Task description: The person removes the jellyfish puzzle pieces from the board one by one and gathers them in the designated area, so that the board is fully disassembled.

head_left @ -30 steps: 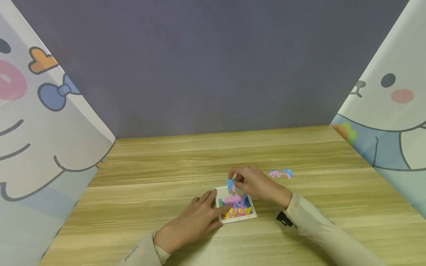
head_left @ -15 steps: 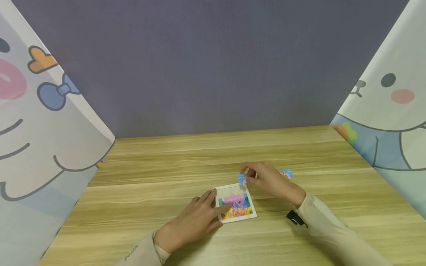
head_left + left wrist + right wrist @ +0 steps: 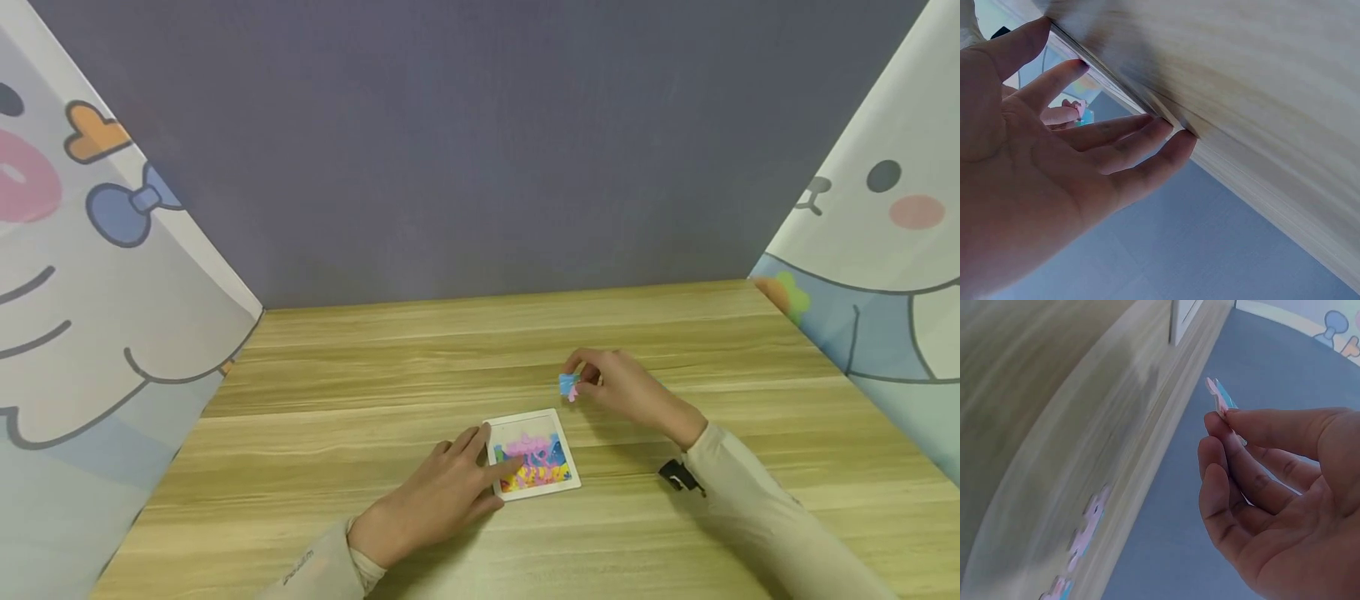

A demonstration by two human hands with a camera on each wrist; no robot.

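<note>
My left hand rests at the left edge of a small white-framed puzzle tray, fingers extended, with the index fingertip over the picture. Pink, yellow and blue puzzle pieces fill the tray's lower part, while a pale strip shows along its top. Beyond the tray's upper right corner, my right hand pinches a blue and pink puzzle piece between thumb and fingers, raised off the table. The right wrist view shows this puzzle piece tilted, nearly edge-on.
Two loose puzzle pieces, one nearer and one partly cut off, lie on the wooden table; the right hand hides them in the head view. A black object shows by the right sleeve. A grey panel stands behind.
My right hand has carried the puzzle piece up and right, away from above the tray's top edge. The left hand and the tray have stayed in place.
</note>
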